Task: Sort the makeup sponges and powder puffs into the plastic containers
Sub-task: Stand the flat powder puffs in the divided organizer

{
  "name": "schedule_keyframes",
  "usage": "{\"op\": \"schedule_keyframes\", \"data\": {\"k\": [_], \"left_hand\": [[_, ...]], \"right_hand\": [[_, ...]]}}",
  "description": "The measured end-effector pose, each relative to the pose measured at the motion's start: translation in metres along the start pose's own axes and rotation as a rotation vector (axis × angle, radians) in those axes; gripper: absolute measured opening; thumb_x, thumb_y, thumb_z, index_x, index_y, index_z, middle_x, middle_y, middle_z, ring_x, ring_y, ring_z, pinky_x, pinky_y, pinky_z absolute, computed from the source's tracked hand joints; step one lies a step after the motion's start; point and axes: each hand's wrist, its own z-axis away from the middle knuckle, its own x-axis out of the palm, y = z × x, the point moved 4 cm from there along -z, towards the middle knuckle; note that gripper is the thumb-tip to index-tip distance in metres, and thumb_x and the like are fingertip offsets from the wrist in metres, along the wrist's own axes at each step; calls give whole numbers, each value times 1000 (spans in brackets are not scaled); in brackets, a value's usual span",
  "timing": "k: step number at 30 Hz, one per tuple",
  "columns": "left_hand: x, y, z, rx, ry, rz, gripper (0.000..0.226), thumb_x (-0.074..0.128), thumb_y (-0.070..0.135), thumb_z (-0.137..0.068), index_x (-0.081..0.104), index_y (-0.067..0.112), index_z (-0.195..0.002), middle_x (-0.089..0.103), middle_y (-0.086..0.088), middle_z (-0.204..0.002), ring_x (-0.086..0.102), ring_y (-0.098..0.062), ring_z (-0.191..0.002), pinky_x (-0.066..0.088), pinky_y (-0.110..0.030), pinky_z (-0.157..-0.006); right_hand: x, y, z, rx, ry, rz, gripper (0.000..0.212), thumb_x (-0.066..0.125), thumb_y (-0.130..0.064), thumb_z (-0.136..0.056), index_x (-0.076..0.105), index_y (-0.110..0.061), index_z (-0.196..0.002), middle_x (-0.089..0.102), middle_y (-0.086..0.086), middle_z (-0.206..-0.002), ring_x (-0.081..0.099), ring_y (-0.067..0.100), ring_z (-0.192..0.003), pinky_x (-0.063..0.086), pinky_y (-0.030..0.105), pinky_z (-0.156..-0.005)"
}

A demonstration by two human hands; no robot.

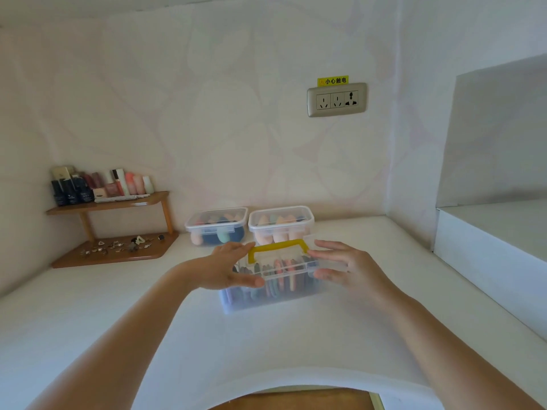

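**Item 1. Grip.** Left hand (228, 269) and right hand (343, 267), one at each short end of the handled box (275, 300). The grip is wide on both: fingers straight and spread, thumbs low, fingertips at the lid's edge. Whether they press the lid or only touch it cannot be told.

**Item 2. Handled box.** Clear plastic with a yellow handle (278, 247) across the lid, standing on the white bench (118, 321) directly between the two hands. Its long axis runs left to right, from one palm to the other, so neither hand is nearer. Any lift or lid release would likely need both ends worked together.

**Item 3. Contents.** Flat powder puffs (278, 281) of mixed colours, stood on edge in a row inside.

**Item 4. Rear containers.** Left tub (216, 227) and right tub (281, 223), lidded, side by side against the wall just behind the handled box. They hold rounded makeup sponges (225, 235). The sorting looks close to done.

**Item 5. Surroundings.** A wooden corner shelf (112, 202) stands at far left, with cosmetic bottles (97, 184) above and small trinkets (118, 247) below. A wall socket (336, 99) sits under a yellow label (333, 81). There is a white ledge (488, 247) at right.
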Motion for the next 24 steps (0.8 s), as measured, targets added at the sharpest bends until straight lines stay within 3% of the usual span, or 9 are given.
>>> {"op": "schedule_keyframes", "data": {"k": [2,5,9,12,14,19,21,24], "left_hand": [[-2,-8,-5,-15,-7,-23,123,45,93,-42,9,39,-146,25,4,-145,37,-16,-118,36,-35,-107],[-2,-20,-17,-42,22,-31,130,45,97,-29,13,46,-144,27,5,-145,37,-20,-125,35,-43,-109],[1,-25,-23,-29,74,21,119,55,91,-37,19,47,-142,33,7,-139,42,-18,-120,41,-42,-105],[4,-25,-22,-5,136,111,93,73,61,-62,27,43,-141,37,7,-134,45,-17,-116,44,-37,-103],[6,-27,-23,8,184,125,86,76,48,-68,30,41,-141,39,7,-130,45,-17,-113,45,-34,-101],[10,-25,-23,23,272,105,83,76,42,-71,32,36,-140,40,6,-124,46,-15,-106,48,-30,-96],[12,-24,-22,29,290,105,83,76,42,-71,32,35,-141,40,6,-123,45,-15,-106,49,-30,-96],[16,-28,-23,23,341,92,85,75,45,-70,32,35,-142,39,9,-123,44,-13,-107,48,-32,-97]], "right_hand": [[0,0,-1,-11,-8,13,44,74,-35,-78,64,-34,-120,46,-29,-132,41,-16,-120,25,-2,-99],[-4,-1,-6,-3,-45,24,47,77,-32,-75,65,-31,-120,46,-27,-132,40,-15,-121,23,-5,-96],[-3,1,-6,10,11,52,48,80,-28,-73,66,-32,-119,49,-28,-128,42,-14,-120,20,-8,-94],[0,1,-1,-15,110,91,46,80,-26,-75,66,-33,-118,51,-28,-125,45,-13,-118,20,-7,-96],[1,1,0,-23,120,98,45,79,-26,-75,67,-32,-118,52,-28,-124,46,-13,-116,19,-8,-95],[2,1,0,-27,130,61,44,79,-23,-76,67,-29,-118,55,-24,-126,46,-13,-116,20,-9,-93],[1,1,1,-30,114,54,44,78,-23,-76,67,-30,-118,54,-23,-128,45,-15,-117,23,-4,-99],[-3,-2,1,-83,77,86,45,74,-25,-81,62,-34,-123,46,-28,-130,42,-13,-123,29,18,-112]]}}
